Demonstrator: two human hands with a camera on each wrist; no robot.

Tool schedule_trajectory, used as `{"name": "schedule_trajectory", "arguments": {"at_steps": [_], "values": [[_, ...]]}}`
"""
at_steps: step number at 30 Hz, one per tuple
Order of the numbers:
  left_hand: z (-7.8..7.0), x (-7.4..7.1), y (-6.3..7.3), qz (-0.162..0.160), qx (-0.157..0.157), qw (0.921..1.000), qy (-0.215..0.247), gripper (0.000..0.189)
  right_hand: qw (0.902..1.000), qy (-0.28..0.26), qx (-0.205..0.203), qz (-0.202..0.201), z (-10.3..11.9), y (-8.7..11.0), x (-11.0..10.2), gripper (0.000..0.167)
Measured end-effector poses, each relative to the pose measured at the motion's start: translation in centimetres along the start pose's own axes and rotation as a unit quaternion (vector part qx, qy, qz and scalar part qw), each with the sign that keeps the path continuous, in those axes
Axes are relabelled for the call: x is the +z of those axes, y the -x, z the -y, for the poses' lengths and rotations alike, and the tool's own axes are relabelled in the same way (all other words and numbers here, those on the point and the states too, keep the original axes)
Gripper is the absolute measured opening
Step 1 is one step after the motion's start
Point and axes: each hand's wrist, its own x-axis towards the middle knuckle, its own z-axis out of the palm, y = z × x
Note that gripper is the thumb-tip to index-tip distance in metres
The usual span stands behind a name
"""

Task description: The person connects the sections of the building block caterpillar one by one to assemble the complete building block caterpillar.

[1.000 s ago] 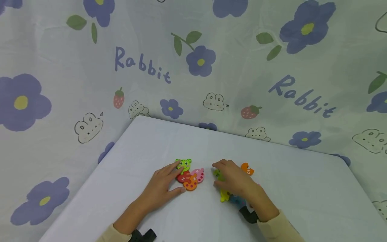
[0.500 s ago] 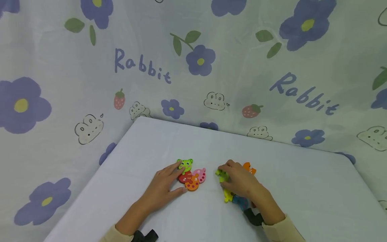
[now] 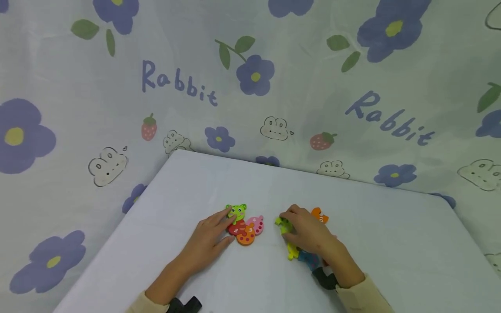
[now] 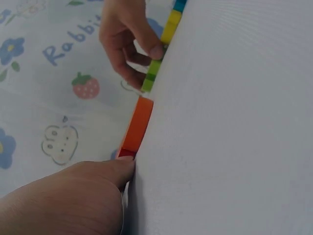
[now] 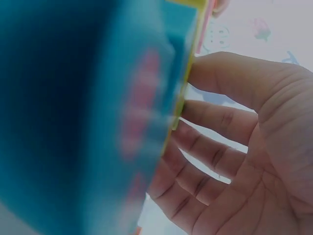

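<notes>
A joined row of flat puzzle pieces lies at mid-table: a green animal-face piece, a red piece numbered 2, an orange one numbered 3 and a pink one. My left hand rests its extended fingers on the face piece. Its thumb touches the red piece's edge, as the left wrist view shows. To the right, my right hand pinches a green puzzle piece between thumb and fingers. A yellow piece and a blue piece adjoin it.
Behind the right hand lies another orange puzzle piece, partly hidden. The white table ends at the back against a flower-print cloth. Dark wrist-camera mounts sit at both wrists.
My left thumb has moved from the orange piece up to the red one. The right hand's thumb and fingers have shifted slightly on the green piece, showing more of it.
</notes>
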Motion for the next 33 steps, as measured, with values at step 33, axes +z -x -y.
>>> {"name": "schedule_trajectory", "arguments": {"at_steps": [33], "values": [[0.46, 0.28, 0.02, -0.023, 0.022, 0.9995, 0.007, 0.06, 0.9971, -0.059, 0.01, 0.047, 0.22, 0.31, -0.4, 0.048]]}}
